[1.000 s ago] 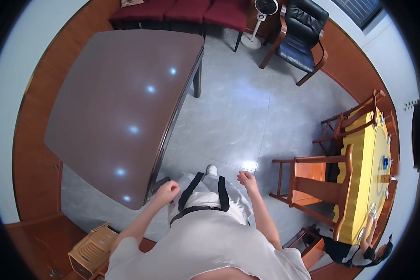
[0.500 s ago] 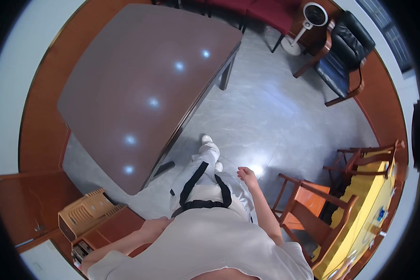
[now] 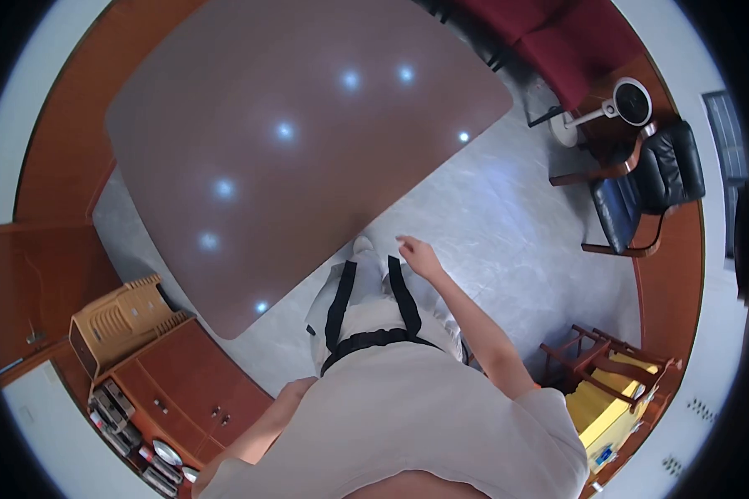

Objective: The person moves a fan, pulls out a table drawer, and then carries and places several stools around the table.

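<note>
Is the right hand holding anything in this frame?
No, the right hand is empty, its fingers loosely bent, seen against the grey floor beside the brown table.

You are facing a table (image 3: 308,166); a cabinet (image 3: 200,382) is standing on your left, and a fan (image 3: 632,101) is standing beside an armchair (image 3: 674,170) ahead right.

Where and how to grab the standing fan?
I'd wrap a hand round the white pole below the round fan head, coming in from the open floor. The pole is slim and exposed, the head wide, the base flat on the floor; red chairs and a black armchair flank it.
</note>
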### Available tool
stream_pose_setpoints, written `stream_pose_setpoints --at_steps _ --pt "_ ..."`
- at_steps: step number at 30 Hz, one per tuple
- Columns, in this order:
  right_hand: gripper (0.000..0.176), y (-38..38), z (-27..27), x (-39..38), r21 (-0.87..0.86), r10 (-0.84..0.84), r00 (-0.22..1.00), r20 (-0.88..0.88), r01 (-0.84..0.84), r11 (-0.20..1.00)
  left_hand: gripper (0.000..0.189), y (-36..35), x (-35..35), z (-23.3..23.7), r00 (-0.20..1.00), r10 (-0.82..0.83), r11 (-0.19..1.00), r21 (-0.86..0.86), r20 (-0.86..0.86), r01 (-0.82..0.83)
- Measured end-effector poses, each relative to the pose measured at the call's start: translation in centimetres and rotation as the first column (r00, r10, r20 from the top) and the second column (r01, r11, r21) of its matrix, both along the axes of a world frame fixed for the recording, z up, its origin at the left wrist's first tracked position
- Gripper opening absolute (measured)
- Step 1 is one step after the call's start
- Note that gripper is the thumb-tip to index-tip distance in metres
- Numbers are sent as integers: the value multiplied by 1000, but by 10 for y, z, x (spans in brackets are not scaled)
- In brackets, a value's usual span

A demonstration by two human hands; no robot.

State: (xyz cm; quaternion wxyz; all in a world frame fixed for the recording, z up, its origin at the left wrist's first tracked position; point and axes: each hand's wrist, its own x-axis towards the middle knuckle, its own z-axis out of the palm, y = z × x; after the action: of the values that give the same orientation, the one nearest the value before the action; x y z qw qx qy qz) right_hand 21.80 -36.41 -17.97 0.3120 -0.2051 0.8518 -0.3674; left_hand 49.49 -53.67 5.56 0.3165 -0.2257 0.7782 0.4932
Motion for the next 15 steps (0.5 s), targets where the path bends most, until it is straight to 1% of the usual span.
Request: stream_pose_setpoints --at_steps 1,3,4,6,7,9,10,12,13,15 --pt "31 -13 -1 -9 4 20 1000 11 -20 1000 21 5 3 -2 999 33 999 -18 17 -32" --pt "38 -35 -4 -19 6 96 992 -86 -96 995 20 16 9 -4 994 101 993 -60 48 -98" --pt "38 -44 -1 -22 1 116 990 -78 -116 993 19 20 10 -3 989 134 988 -87 60 -129" --pt "45 -51 1 -24 281 289 935 -208 -226 933 18 33 14 -6 976 201 973 -133 84 -189" --pt "45 -52 3 -24 284 311 929 -202 -248 926 17 41 15 -8 967 236 963 -153 94 -220" --pt "45 -47 9 -28 356 412 893 -181 -331 874 16 62 15 -11 945 309 941 -182 110 -286" --pt "45 -44 8 -31 362 439 881 -177 -356 861 16 74 13 -12 930 348 926 -198 117 -322" --pt "44 -48 4 -39 368 559 780 -282 -450 814 15 89 9 -11 897 425 889 -241 123 -388" --pt "44 -47 1 -42 368 582 763 -281 -474 800 15 96 2 -10 884 451 878 -241 123 -414" --pt "44 -44 -2 -55 407 686 679 -260 -567 716 13 108 -18 -10 841 513 803 -250 -172 -541"
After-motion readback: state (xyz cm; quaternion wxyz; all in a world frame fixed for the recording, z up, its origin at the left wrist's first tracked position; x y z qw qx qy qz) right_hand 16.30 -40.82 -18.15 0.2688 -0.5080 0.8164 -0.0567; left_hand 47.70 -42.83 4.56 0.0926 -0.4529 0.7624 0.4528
